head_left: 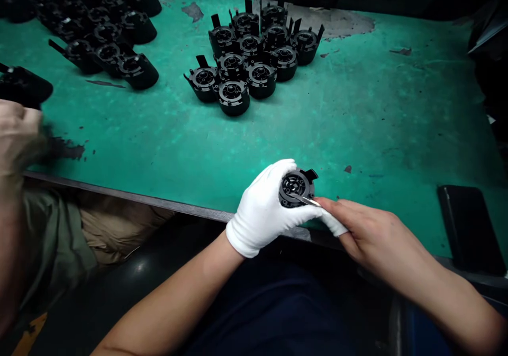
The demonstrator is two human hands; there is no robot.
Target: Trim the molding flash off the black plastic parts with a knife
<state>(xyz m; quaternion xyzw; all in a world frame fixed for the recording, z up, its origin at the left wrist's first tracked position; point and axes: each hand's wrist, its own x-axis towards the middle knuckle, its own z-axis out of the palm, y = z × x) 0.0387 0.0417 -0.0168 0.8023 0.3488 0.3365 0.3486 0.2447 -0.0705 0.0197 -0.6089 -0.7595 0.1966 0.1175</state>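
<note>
My left hand (264, 208), in a white glove, is wrapped round a round black plastic part (296, 188) and holds it just above the near edge of the green table (357, 123). My right hand (367, 229), bare except for a white cot on one finger, pinches a thin metal tool (309, 201) whose tip rests on the face of that part. Both hands are closed.
A cluster of several like black parts (250, 60) stands mid-table, and more black parts (107, 33) lie at the far left. A co-worker's hand (18, 134) and sleeve are at the left edge. A flat black object (470, 229) lies at the right.
</note>
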